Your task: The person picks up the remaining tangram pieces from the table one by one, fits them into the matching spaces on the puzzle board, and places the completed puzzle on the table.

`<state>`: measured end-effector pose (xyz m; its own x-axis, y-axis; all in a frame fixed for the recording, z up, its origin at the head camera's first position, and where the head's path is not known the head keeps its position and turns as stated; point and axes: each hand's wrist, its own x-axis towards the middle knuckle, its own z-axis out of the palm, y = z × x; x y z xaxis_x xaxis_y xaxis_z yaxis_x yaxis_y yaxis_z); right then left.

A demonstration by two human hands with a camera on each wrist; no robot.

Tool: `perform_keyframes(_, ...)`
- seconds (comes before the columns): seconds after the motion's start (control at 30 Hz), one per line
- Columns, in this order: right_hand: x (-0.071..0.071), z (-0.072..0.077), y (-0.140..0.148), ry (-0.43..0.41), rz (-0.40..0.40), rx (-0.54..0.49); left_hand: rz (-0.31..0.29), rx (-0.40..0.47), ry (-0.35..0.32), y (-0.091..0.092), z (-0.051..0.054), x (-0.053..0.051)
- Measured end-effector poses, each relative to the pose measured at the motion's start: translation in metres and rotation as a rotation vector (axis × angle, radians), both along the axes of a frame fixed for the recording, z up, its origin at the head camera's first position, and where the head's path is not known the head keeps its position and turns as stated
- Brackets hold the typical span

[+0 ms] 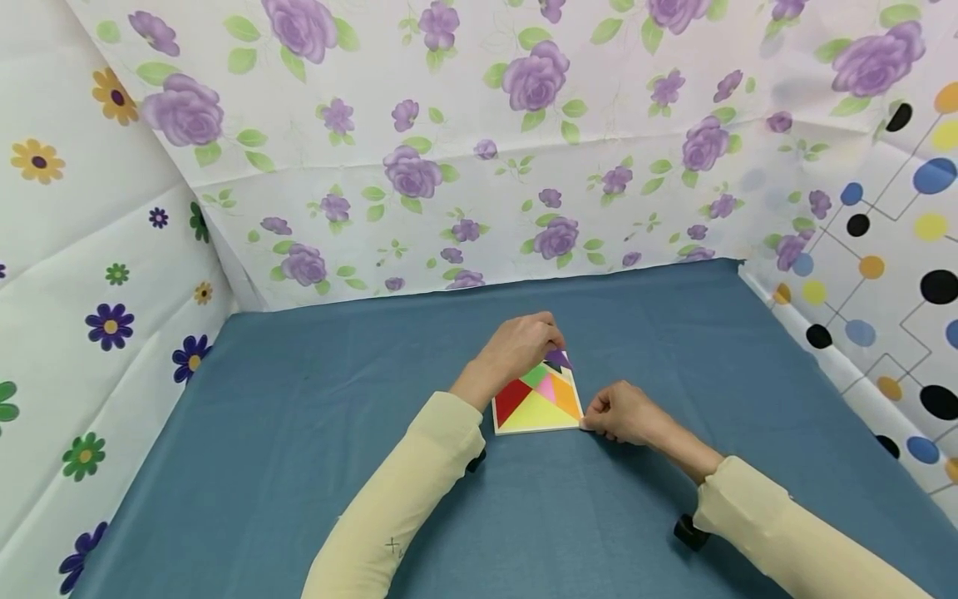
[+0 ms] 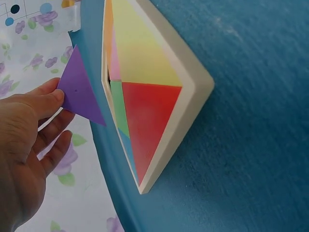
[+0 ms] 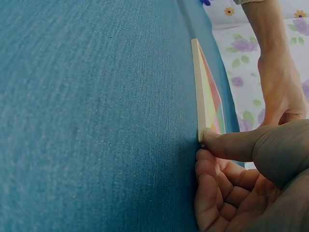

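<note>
A purple triangular tangram piece [image 2: 82, 94] is pinched between the thumb and fingers of my left hand [image 1: 516, 345], above the tray's far right corner. Below it lies a square tangram tray [image 2: 197, 92] with a pale rim. Red [image 2: 149, 121], yellow [image 2: 145, 53], green [image 2: 119, 104], pink and orange pieces sit in it; a sliver of blue shows in the left wrist view. A dark gap shows beside the purple piece in the head view. My right hand [image 1: 629, 413] holds the tray's near right corner, thumb [image 3: 227, 145] against the edge and fingers curled.
A blue cloth [image 1: 337, 433] covers the table under the tray. Behind it hangs a sheet with purple flowers [image 1: 412, 170]. Another flowered sheet [image 1: 60, 249] stands at the left, and a dotted one [image 1: 898, 291] at the right.
</note>
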<state>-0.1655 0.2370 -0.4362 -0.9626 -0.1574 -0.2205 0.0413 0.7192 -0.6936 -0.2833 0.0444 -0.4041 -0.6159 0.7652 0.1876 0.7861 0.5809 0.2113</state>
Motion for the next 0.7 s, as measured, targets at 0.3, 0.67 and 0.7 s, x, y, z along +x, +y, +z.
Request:
perform_keyframes(0.3, 0.0005, 0.0008, 0.0012, -0.004, 0.008, -0.008, -0.025, -0.011, -0.017, 0.0032, -0.0026, -0.0013)
perform_keyframes(0.67, 0.0008, 0.0010, 0.0018, -0.002, 0.014, -0.021, -0.019, -0.038, -0.023, 0.0047, -0.0059, 0.0001)
perform_keyframes(0.7, 0.0009, 0.0009, 0.0020, -0.001, 0.015, -0.024, -0.020, -0.043, -0.021, 0.0052, -0.0062, 0.0008)
